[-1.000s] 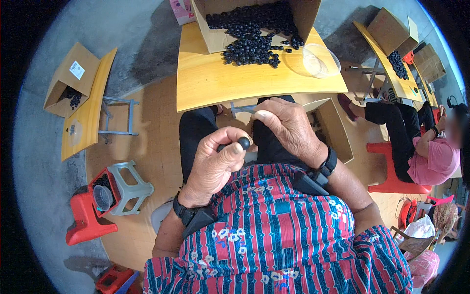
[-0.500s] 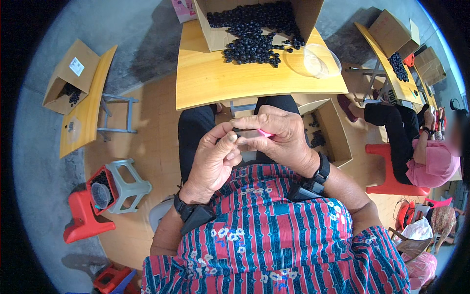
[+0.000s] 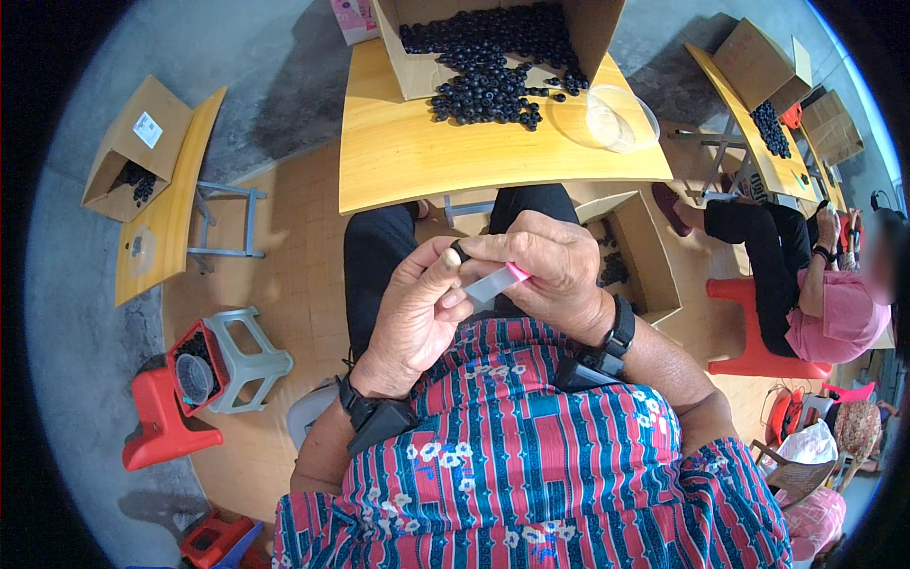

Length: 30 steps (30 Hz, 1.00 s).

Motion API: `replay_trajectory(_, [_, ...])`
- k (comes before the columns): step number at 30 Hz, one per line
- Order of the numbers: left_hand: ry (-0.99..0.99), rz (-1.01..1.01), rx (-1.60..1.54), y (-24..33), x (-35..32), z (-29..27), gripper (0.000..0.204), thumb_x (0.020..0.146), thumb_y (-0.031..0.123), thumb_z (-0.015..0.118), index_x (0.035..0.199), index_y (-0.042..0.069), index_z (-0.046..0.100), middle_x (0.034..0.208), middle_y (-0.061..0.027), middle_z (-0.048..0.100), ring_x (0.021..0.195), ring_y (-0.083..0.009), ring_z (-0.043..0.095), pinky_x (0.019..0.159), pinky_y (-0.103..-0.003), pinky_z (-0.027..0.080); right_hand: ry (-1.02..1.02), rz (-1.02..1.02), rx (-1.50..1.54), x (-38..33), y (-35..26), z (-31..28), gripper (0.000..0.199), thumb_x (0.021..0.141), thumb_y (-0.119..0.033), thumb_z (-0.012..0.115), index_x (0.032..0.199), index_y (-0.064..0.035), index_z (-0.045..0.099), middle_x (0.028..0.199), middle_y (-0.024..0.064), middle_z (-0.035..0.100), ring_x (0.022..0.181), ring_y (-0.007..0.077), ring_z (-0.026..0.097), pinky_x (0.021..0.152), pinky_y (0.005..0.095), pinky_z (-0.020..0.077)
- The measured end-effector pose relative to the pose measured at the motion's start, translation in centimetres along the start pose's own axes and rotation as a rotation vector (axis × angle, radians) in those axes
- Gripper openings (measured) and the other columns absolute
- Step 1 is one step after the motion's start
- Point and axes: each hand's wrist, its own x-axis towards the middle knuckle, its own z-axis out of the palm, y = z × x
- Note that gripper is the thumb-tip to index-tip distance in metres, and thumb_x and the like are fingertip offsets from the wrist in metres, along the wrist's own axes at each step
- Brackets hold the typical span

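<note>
My left hand (image 3: 417,308) pinches a small black piece (image 3: 460,251) | my right hand (image 3: 552,270) grips a pink-ended flat strip (image 3: 492,284), slanting down-left, just below-right of it

The fisheye head view looks down from the near side of the yellow table (image 3: 427,156), facing it. It sits close, yet takes in floor (image 3: 294,284) on both sides.

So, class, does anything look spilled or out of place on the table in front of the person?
Yes: black pieces lie heaped past the mouth of the sideways box, on the table, a few apart from the pile. It looks like a spill, but may be deliberate, since the left hand pinches a similar dark piece.
</note>
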Motion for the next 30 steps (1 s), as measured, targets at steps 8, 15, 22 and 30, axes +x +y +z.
replay_trajectory(8, [-0.018,0.153,0.159,1.1,0.0,0.7,0.021,0.090,0.022,0.066,0.105,0.007,0.061,0.082,0.0050,0.053,0.063,-0.0014,0.040,0.052,-0.015,0.031,-0.147,0.041,0.029,0.2,0.4,-1.7,0.026,0.080,-0.030,0.070,0.090,-0.0069,0.066,0.067,0.0069,0.051,0.059,0.0231,0.054,0.053,0.0340,0.0432])
replay_trajectory(15, [-0.109,0.229,0.269,1.2,-0.1,0.4,0.026,0.089,0.021,0.066,0.107,0.004,0.059,0.094,0.0005,0.058,0.066,0.0000,0.043,0.052,-0.014,0.032,-0.208,0.005,-0.100,0.7,-0.6,-1.7,0.026,0.081,-0.032,0.066,0.091,-0.0069,0.065,0.066,0.0083,0.050,0.057,0.0244,0.054,0.052,0.0350,0.0444])
replay_trajectory(22, [-0.124,0.220,0.297,1.4,-0.2,0.4,0.028,0.088,0.021,0.067,0.107,0.002,0.059,0.091,0.0011,0.056,0.067,0.0008,0.042,0.051,-0.013,0.031,-0.183,-0.007,-0.114,0.6,-0.5,-1.6,0.028,0.082,-0.029,0.065,0.092,-0.0032,0.067,0.067,0.0081,0.051,0.055,0.0224,0.052,0.049,0.0335,0.0411])
replay_trajectory(30, [-0.117,0.240,0.325,1.3,-0.2,0.6,0.029,0.088,0.021,0.067,0.108,0.002,0.060,0.088,0.0019,0.054,0.066,0.0011,0.042,0.049,-0.013,0.030,-0.215,0.020,-0.150,0.5,-0.6,-1.7,0.025,0.080,-0.029,0.068,0.091,-0.0065,0.065,0.067,0.0078,0.049,0.057,0.0247,0.054,0.051,0.0356,0.0441])
